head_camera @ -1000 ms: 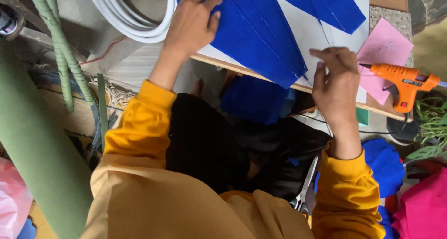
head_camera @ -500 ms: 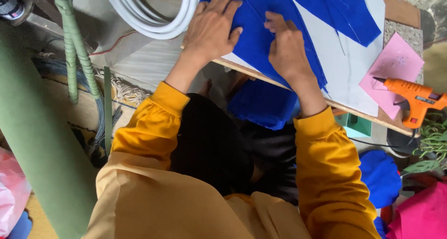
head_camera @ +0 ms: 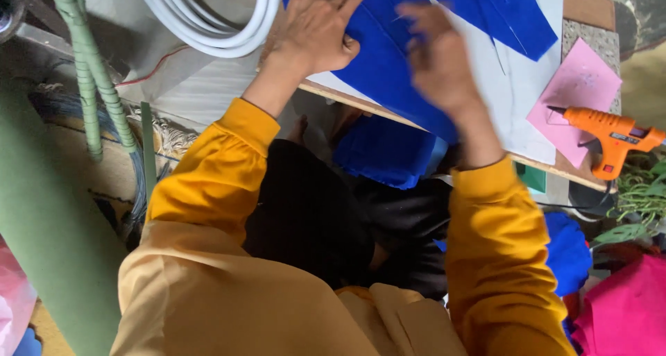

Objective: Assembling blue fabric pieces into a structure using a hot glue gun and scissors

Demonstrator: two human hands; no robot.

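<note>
No packages, signs or screens show anywhere in this view. The only label is a small pale strip on the side of the orange glue gun (head_camera: 612, 135), which lies at the right end of the board; the strip is too small and blurred to tell more.

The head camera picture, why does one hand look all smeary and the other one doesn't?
In the head view, the right hand is smeared by motion blur over the blue fabric, its fingers hard to tell apart. The left hand lies flat and sharp on that fabric. The orange glue gun is crisp, in soft, even light without glare.
</note>
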